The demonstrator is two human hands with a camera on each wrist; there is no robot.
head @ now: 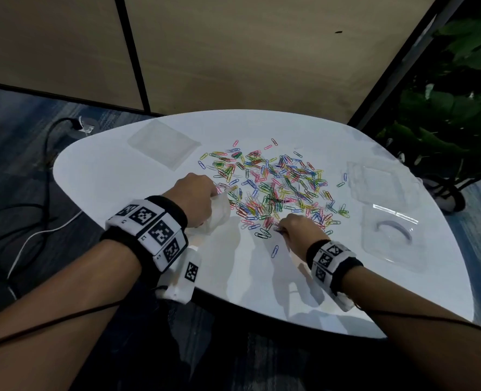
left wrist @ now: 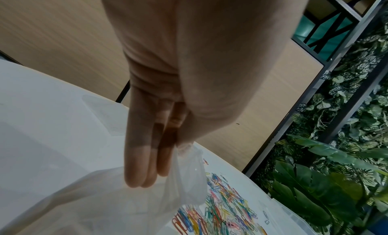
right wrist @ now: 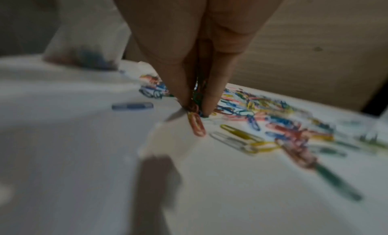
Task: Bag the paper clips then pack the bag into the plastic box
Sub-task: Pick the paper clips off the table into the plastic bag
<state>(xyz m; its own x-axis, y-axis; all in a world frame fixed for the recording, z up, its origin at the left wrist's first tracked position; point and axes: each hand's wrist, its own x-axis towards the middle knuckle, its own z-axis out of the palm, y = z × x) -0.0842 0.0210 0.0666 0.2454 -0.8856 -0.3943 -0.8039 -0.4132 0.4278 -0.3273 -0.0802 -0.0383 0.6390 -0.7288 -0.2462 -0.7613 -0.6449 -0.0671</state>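
Several paper clips (right wrist: 196, 122) pinched in right grip (head: 299, 227); bag (head: 219, 211) at nine o'clock held open by left grip (head: 197, 197) for loading.

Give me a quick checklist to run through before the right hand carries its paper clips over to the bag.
1. Right hand pinches clips: ok, several clips sit between the fingertips.
2. Hold secure: not ok, one orange clip dangles below the fingers.
3. Left hand holds the bag: ok.
4. Bag mouth open wide enough: cannot tell, the plastic is bunched by the fingers.
5. Path to the bag: ok, the bag stands just left of the right hand.
6. Plastic box ready: ok, open at the table's right side.
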